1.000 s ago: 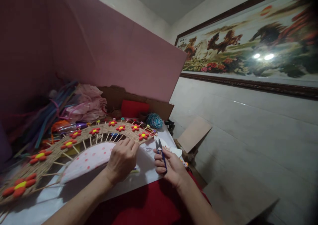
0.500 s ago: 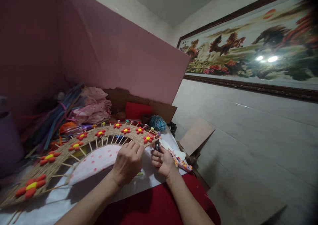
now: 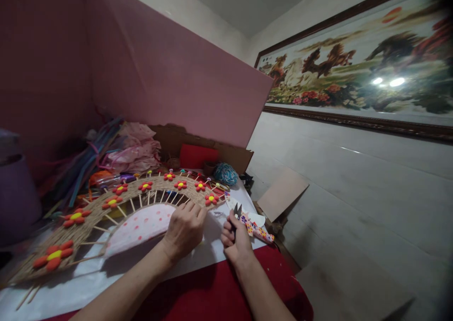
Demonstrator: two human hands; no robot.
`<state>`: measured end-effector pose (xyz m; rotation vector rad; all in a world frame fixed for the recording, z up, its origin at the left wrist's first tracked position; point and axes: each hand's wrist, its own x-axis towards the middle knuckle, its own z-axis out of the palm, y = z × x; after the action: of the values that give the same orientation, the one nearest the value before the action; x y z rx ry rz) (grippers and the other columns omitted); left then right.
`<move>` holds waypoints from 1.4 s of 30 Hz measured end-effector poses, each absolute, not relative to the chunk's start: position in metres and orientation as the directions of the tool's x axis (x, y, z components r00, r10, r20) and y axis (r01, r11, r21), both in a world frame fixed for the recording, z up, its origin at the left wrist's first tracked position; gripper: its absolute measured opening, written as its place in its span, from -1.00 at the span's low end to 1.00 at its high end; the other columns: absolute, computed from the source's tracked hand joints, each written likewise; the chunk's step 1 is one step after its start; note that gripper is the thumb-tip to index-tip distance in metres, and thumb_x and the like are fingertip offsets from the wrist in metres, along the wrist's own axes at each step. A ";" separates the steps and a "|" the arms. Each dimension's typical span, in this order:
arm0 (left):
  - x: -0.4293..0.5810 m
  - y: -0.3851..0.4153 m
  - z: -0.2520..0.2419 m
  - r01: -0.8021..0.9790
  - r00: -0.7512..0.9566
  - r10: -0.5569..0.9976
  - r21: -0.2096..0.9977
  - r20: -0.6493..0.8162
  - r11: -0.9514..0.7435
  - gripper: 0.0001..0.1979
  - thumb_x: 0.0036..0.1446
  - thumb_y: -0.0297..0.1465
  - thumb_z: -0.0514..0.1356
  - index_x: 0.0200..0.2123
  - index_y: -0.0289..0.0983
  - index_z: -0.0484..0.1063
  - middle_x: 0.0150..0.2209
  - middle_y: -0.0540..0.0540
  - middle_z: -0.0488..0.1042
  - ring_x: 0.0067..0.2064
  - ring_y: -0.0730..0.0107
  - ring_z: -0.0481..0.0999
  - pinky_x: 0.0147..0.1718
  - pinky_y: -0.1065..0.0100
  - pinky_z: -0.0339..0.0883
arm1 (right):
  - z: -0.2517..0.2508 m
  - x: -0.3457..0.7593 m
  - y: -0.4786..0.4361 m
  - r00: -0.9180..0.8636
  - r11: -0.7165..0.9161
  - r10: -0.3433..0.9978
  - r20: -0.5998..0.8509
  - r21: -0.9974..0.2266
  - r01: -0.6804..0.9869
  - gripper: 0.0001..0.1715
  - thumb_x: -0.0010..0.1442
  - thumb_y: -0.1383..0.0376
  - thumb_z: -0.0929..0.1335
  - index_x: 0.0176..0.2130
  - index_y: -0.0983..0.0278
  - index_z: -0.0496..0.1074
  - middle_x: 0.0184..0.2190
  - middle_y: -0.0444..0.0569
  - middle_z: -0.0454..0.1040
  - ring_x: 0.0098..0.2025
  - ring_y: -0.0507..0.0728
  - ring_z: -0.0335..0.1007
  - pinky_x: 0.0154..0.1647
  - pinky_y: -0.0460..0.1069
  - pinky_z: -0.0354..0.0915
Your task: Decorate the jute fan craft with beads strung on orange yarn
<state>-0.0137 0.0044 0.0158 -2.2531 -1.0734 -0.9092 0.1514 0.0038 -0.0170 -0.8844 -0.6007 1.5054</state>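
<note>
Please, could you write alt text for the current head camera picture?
A person's left hand is closed at the inner edge of a twine arch bearing red flowers; the right hand holds small scissors. Blue yarn lies behind the arch.

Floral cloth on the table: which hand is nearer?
Right. The right hand, holding snips, is beside the floral cloth; the left hand is farther left, by the woven arch.

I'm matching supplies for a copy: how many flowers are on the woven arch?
9 on the arch: three lower-left flowers, three upper-left flowers and three right flowers. The left hand may hide more.
</note>
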 end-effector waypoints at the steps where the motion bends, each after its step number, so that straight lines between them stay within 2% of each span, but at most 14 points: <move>1: -0.013 0.004 0.014 0.807 0.474 0.495 -0.134 0.728 -0.576 -0.83 0.04 -0.60 0.05 -0.47 -0.31 0.40 -0.49 -0.15 0.41 -0.39 0.20 0.35 -0.42 0.24 0.14 | -0.020 0.147 -0.001 0.060 -0.125 0.979 -0.195 -0.807 -0.578 -0.54 0.00 0.05 0.43 -0.50 0.27 0.16 -0.69 -0.31 0.23 -0.78 -0.18 -0.15 -0.80 -0.22 -0.27; 5: -0.008 0.002 0.009 0.804 0.491 0.524 -0.129 0.696 -0.581 -0.87 0.05 -0.54 0.08 -0.46 -0.32 0.41 -0.47 -0.17 0.43 -0.37 0.16 0.38 -0.42 0.23 0.17 | -0.024 0.128 -0.013 0.194 -0.032 0.969 -0.154 -0.855 -0.518 -0.54 -0.18 0.15 0.53 -0.42 0.30 0.28 -0.56 -0.15 0.43 -0.71 -0.12 0.15 -0.81 -0.23 -0.24; 11: -0.004 -0.009 0.013 0.815 0.474 0.592 -0.070 0.652 -0.575 -0.85 0.08 -0.56 0.06 -0.41 -0.35 0.44 -0.43 -0.22 0.45 -0.35 0.13 0.41 -0.40 0.21 0.24 | -0.016 0.109 -0.016 0.213 0.056 0.975 -0.058 -0.867 -0.494 -0.52 -0.23 0.15 0.55 -0.42 0.29 0.30 -0.70 -0.30 0.29 -0.78 -0.16 -0.03 -0.81 -0.22 -0.22; 13: -0.006 -0.024 0.014 0.804 0.375 0.654 0.121 0.657 -0.582 -0.83 0.08 -0.59 0.06 -0.37 -0.35 0.45 -0.36 -0.25 0.46 -0.29 0.11 0.42 -0.35 0.16 0.28 | -0.016 0.108 -0.017 0.204 0.071 0.978 -0.034 -0.871 -0.487 -0.52 -0.23 0.14 0.54 -0.40 0.31 0.33 -0.67 -0.26 0.35 -0.79 -0.19 -0.08 -0.81 -0.21 -0.22; 15: -0.011 -0.043 0.014 0.650 0.200 0.773 0.509 0.602 -0.564 -0.85 0.04 -0.59 0.11 -0.36 -0.31 0.44 -0.36 -0.20 0.46 -0.27 0.14 0.43 -0.29 0.14 0.32 | -0.016 0.109 -0.017 0.186 0.077 0.982 -0.016 -0.875 -0.478 -0.53 -0.22 0.13 0.54 -0.40 0.34 0.36 -0.62 -0.20 0.41 -0.80 -0.20 -0.12 -0.80 -0.21 -0.24; 16: -0.014 -0.053 0.013 0.477 0.091 0.870 0.746 0.484 -0.465 -0.91 0.03 -0.56 0.15 -0.38 -0.30 0.42 -0.38 -0.17 0.46 -0.29 0.17 0.45 -0.29 0.16 0.35 | -0.017 0.110 -0.017 0.177 0.077 0.984 -0.010 -0.876 -0.475 -0.54 -0.21 0.13 0.54 -0.40 0.35 0.38 -0.61 -0.19 0.42 -0.80 -0.21 -0.13 -0.81 -0.21 -0.25; 17: -0.018 -0.061 0.012 0.244 -0.023 0.963 0.935 0.270 -0.256 -0.96 0.03 -0.52 0.19 -0.39 -0.31 0.41 -0.42 -0.16 0.47 -0.35 0.21 0.47 -0.33 0.19 0.39 | -0.017 0.111 -0.018 0.169 0.076 0.986 -0.006 -0.878 -0.473 -0.55 -0.19 0.13 0.53 -0.38 0.36 0.40 -0.60 -0.18 0.41 -0.80 -0.21 -0.13 -0.81 -0.20 -0.26; 18: -0.021 -0.068 0.010 -0.027 -0.082 0.997 1.000 -0.001 -0.001 -0.95 0.01 -0.52 0.22 -0.41 -0.32 0.38 -0.45 -0.17 0.47 -0.40 0.24 0.48 -0.38 0.20 0.42 | -0.016 0.112 -0.018 0.161 0.075 0.987 -0.002 -0.878 -0.472 -0.55 -0.18 0.12 0.53 -0.36 0.36 0.42 -0.60 -0.19 0.40 -0.80 -0.21 -0.14 -0.81 -0.20 -0.28; 20: -0.029 -0.075 0.009 -0.456 -0.054 0.913 0.823 -0.404 0.338 -0.91 0.04 -0.49 0.23 -0.38 -0.37 0.36 -0.42 -0.25 0.49 -0.40 0.23 0.54 -0.37 0.22 0.48 | -0.015 0.113 -0.019 0.144 0.071 0.990 0.002 -0.879 -0.472 -0.54 -0.16 0.11 0.52 -0.31 0.36 0.45 -0.60 -0.21 0.37 -0.79 -0.21 -0.15 -0.80 -0.20 -0.30; 22: -0.035 -0.074 0.008 -0.688 -0.009 0.839 0.613 -0.544 0.389 -0.87 0.08 -0.47 0.22 -0.31 -0.42 0.34 -0.35 -0.36 0.50 -0.32 0.17 0.58 -0.33 0.27 0.50 | -0.014 0.114 -0.020 0.135 0.070 0.991 0.007 -0.880 -0.470 -0.53 -0.14 0.11 0.51 -0.27 0.35 0.47 -0.60 -0.23 0.34 -0.77 -0.21 -0.16 -0.80 -0.20 -0.29; 28: -0.050 -0.052 0.011 -0.853 -0.028 0.873 0.467 -0.487 0.234 -0.89 0.19 -0.43 0.12 -0.26 -0.36 0.35 -0.36 -0.31 0.52 -0.33 0.14 0.60 -0.42 0.29 0.53 | -0.013 0.113 -0.021 0.146 0.092 0.989 0.026 -0.883 -0.460 -0.58 -0.11 0.11 0.50 -0.30 0.34 0.50 -0.57 -0.19 0.32 -0.72 -0.17 -0.15 -0.77 -0.18 -0.29; 35: -0.050 -0.048 0.013 -0.773 -0.031 0.875 0.567 -0.484 0.286 -0.92 0.17 -0.50 0.13 -0.31 -0.40 0.40 -0.46 -0.24 0.55 -0.47 0.28 0.59 -0.59 0.44 0.46 | -0.009 0.122 -0.030 0.184 0.156 0.979 0.083 -0.890 -0.428 -0.56 -0.08 0.07 0.48 -0.27 0.33 0.51 -0.58 -0.20 0.29 -0.71 -0.18 -0.20 -0.73 -0.16 -0.30; 38: -0.044 -0.051 0.021 -0.762 -0.029 0.895 0.589 -0.445 0.268 -0.93 0.15 -0.52 0.13 -0.31 -0.37 0.41 -0.45 -0.21 0.56 -0.42 0.25 0.59 -0.53 0.36 0.49 | -0.002 0.130 -0.043 0.207 0.184 0.972 0.111 -0.907 -0.379 -0.53 -0.04 0.04 0.46 -0.22 0.31 0.50 -0.56 -0.18 0.31 -0.71 -0.18 -0.23 -0.72 -0.14 -0.32; 42: -0.045 -0.042 0.037 -0.823 -0.021 0.941 0.540 -0.337 0.174 -0.85 0.08 -0.65 0.10 -0.40 -0.35 0.41 -0.45 -0.13 0.56 -0.38 0.27 0.58 -0.26 0.12 0.51 | 0.008 0.147 -0.068 0.197 0.181 0.971 0.138 -0.958 -0.222 -0.48 0.00 -0.03 0.42 -0.18 0.31 0.49 -0.55 -0.13 0.36 -0.72 -0.15 -0.18 -0.71 -0.12 -0.28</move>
<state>-0.0451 -0.0418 0.0368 -0.5882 -2.1135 -4.1279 0.1473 -0.0679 0.0075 -0.9985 -0.9770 1.0659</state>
